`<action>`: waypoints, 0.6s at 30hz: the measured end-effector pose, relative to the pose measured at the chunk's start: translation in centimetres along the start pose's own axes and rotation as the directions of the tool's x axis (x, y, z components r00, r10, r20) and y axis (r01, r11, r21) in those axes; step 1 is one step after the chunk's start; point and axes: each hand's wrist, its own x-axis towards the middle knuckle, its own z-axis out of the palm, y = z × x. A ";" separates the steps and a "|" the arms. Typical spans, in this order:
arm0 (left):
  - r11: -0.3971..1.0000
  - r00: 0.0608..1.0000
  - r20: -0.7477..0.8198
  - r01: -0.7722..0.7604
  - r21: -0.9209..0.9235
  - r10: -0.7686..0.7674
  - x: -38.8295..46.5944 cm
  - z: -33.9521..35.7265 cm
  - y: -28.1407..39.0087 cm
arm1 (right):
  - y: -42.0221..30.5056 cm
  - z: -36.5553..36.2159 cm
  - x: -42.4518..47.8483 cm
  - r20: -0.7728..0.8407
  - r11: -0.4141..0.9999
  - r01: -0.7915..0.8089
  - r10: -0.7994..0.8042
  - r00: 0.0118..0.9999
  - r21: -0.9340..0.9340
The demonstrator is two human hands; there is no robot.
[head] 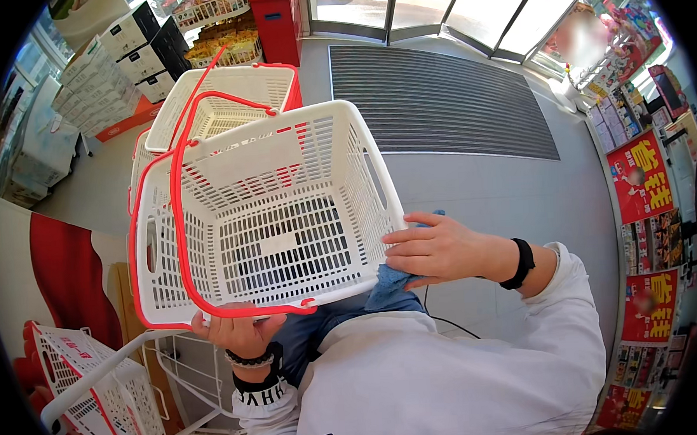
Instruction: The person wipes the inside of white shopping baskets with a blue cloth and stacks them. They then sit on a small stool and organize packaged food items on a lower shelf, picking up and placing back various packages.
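A white plastic shopping basket (279,242) with slotted walls is tilted before me, its inside facing up and bare. Its red carry handles (176,196) lean over towards the left side. My left hand (243,333) grips the basket's near rim from below, by the handle's hinge. Against the right wall, near the corner, my right hand (437,248) presses a blue cloth (386,286). Part of that cloth is hidden under the fingers.
Behind stand more white baskets (227,100) with red handles. A white wire rack (98,374) holding a basket is at lower left. A ribbed doormat (431,103) lies before glass doors (421,4). Stacked boxes (137,46) stand upper left; shelves with red signs (641,175) line the right.
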 end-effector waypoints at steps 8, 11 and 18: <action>0.932 0.938 -0.068 0.327 -0.157 -0.340 -0.8 -1.3 -1.7 | -3.1 4.1 2.9 -0.260 0.980 0.132 -0.090 0.962 0.150; 0.996 0.873 -0.487 -0.056 -0.071 0.015 -0.7 -1.8 1.9 | -5.8 4.8 5.0 -0.287 0.951 0.192 -0.119 0.951 0.241; 0.919 0.958 0.094 -0.227 -0.323 0.270 -0.1 -1.7 6.6 | -4.6 3.2 2.9 0.014 0.889 -0.138 0.147 0.989 0.437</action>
